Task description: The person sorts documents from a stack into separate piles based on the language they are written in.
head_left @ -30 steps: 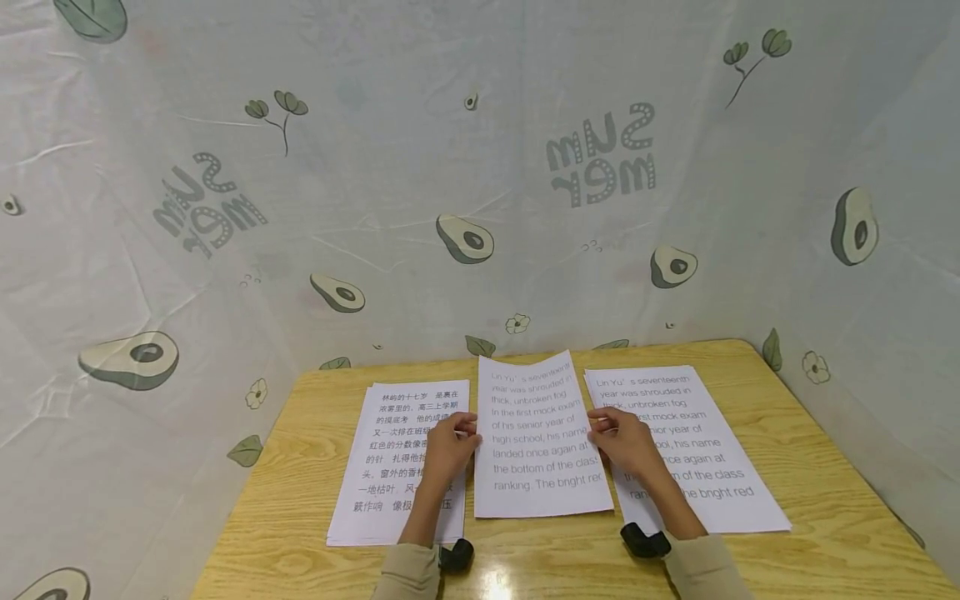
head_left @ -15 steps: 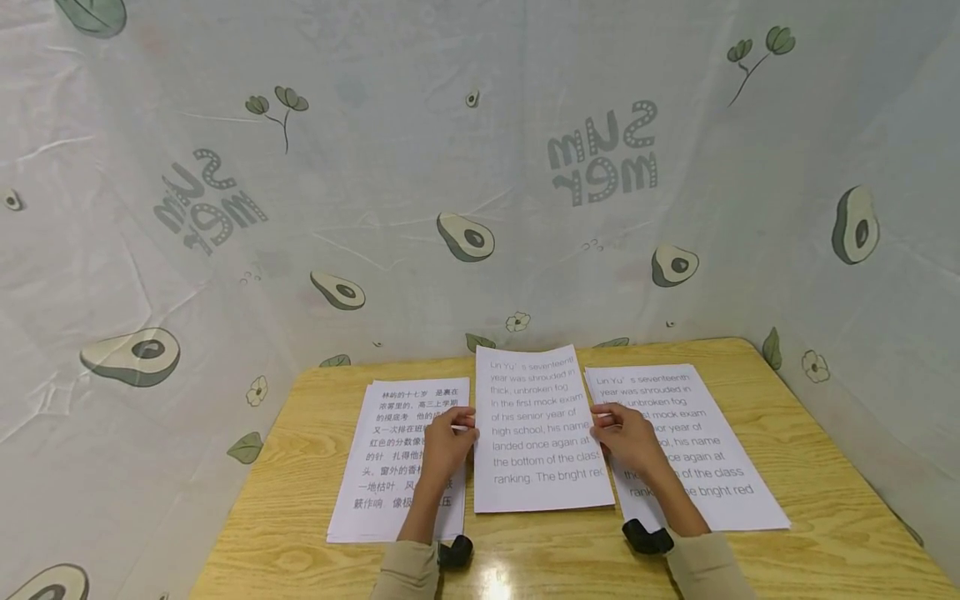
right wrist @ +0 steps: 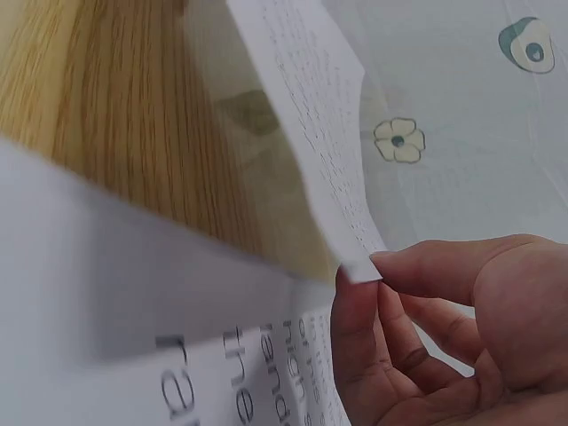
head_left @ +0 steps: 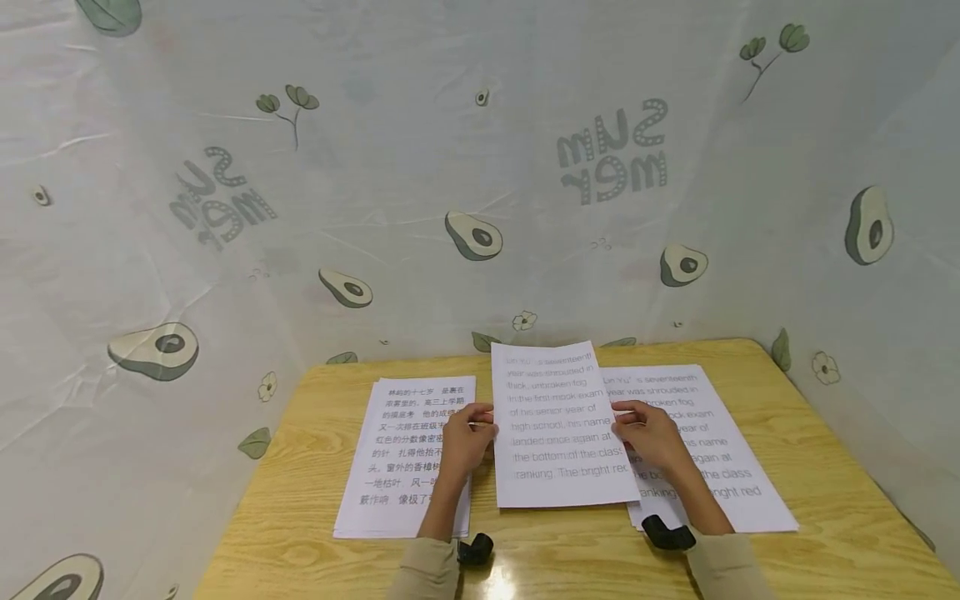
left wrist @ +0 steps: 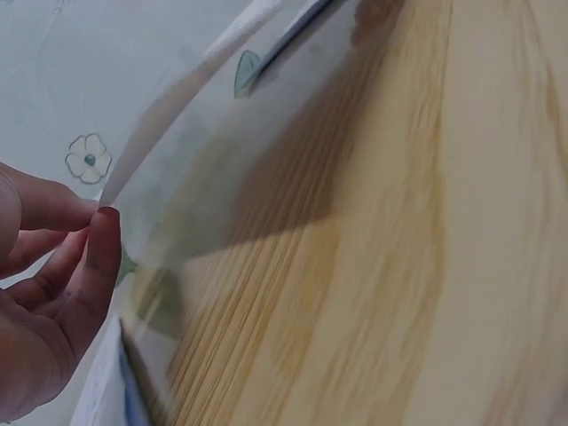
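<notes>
A white sheet of paper (head_left: 558, 425) printed with English text is held up off the table, pinched at both side edges. My left hand (head_left: 467, 437) pinches its left edge between thumb and fingertips; in the left wrist view that hand (left wrist: 58, 257) grips the thin edge. On the opposite edge my right hand (head_left: 651, 437) does the same, and the right wrist view has its thumb and fingers (right wrist: 355, 311) on the sheet's margin. Below the right hand lies a stack of English-printed sheets (head_left: 731, 467), partly covered by the hand and the held sheet.
Left of the held sheet lies a stack of Chinese-printed sheets (head_left: 397, 467), partly behind the left hand. Both stacks rest on a wood-grain table (head_left: 277, 500). A pale curtain (head_left: 405, 167) with avocado prints hangs behind the table.
Both hands and the held sheet have shifted right, and the sheet now overlaps the right stack's left side in the head view. The camera view has turned slightly too.
</notes>
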A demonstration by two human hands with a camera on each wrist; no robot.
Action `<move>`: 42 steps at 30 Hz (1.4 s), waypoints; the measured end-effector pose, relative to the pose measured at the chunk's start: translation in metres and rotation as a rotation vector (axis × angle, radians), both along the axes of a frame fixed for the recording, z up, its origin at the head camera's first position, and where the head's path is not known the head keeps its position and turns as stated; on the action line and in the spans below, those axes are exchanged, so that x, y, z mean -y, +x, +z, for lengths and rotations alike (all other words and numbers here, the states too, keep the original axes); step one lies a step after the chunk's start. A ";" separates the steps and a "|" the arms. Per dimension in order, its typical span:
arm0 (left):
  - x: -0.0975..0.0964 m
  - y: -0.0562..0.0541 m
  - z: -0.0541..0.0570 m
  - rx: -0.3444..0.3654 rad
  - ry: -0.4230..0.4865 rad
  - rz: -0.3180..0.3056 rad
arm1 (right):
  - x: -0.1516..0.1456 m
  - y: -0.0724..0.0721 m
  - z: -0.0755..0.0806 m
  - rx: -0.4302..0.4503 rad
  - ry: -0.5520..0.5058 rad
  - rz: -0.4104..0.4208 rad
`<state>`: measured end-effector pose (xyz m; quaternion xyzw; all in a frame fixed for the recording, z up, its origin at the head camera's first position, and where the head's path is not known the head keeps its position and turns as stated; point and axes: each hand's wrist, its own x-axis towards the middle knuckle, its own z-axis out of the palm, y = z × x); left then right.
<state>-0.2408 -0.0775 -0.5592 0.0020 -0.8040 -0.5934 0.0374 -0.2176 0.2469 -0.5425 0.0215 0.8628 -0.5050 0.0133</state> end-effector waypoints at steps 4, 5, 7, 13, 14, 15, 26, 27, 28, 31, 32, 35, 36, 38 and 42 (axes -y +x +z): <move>-0.015 -0.001 -0.002 0.005 0.048 -0.010 | -0.013 0.002 0.000 0.008 0.017 -0.006; -0.019 -0.002 -0.002 0.009 0.061 -0.013 | -0.016 0.002 0.000 0.008 0.022 -0.004; -0.027 -0.003 -0.004 0.015 0.081 -0.015 | -0.022 0.003 0.001 0.012 0.033 -0.009; -0.055 0.000 -0.008 0.030 0.122 -0.007 | -0.046 0.008 0.005 0.008 0.050 -0.021; -0.060 0.001 -0.009 0.030 0.127 -0.008 | -0.050 0.009 0.005 0.006 0.053 -0.022; -0.065 0.002 -0.009 0.037 0.141 -0.010 | -0.055 0.011 0.005 0.006 0.056 -0.022; -0.120 0.010 -0.011 0.048 0.182 -0.045 | -0.106 0.020 0.002 0.005 0.136 -0.072; -0.124 0.011 -0.011 0.046 0.187 -0.051 | -0.111 0.021 0.003 0.004 0.146 -0.075; -0.128 0.011 -0.011 0.044 0.194 -0.056 | -0.115 0.021 0.003 0.005 0.156 -0.079; -0.138 0.012 -0.011 0.039 0.209 -0.059 | -0.126 0.023 0.002 0.003 0.179 -0.086; -0.141 0.012 -0.012 0.035 0.213 -0.056 | -0.129 0.023 0.002 0.005 0.179 -0.085; -0.149 0.011 -0.013 0.024 0.221 -0.055 | -0.139 0.025 0.003 0.029 0.167 -0.086; -0.152 0.011 -0.013 0.022 0.229 -0.054 | -0.142 0.026 0.003 0.039 0.162 -0.086; -0.157 0.011 -0.014 0.019 0.236 -0.053 | -0.147 0.027 0.004 0.063 0.142 -0.086; -0.168 0.013 -0.014 0.028 0.257 -0.052 | -0.156 0.028 0.005 0.083 0.173 -0.085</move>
